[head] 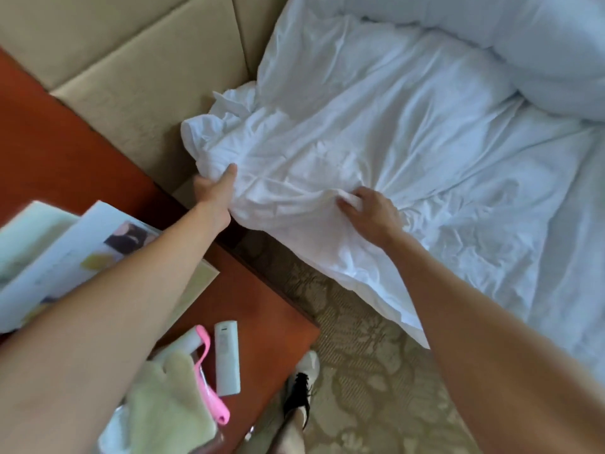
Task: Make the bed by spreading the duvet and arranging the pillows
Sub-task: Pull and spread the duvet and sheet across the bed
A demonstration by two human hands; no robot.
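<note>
Your left hand grips the duvet corner near the headboard; your right hand pinches a fold nearby, likely so you can draw the bunched cover flat.

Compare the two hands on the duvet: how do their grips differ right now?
The left hand holds the duvet at its bunched corner by the headboard, thumb on top, fingers hidden underneath. The right hand lies knuckles up further along the edge, fingers curled, pinching a fold from above. Both grip the same white duvet near the side of the bed.
</note>
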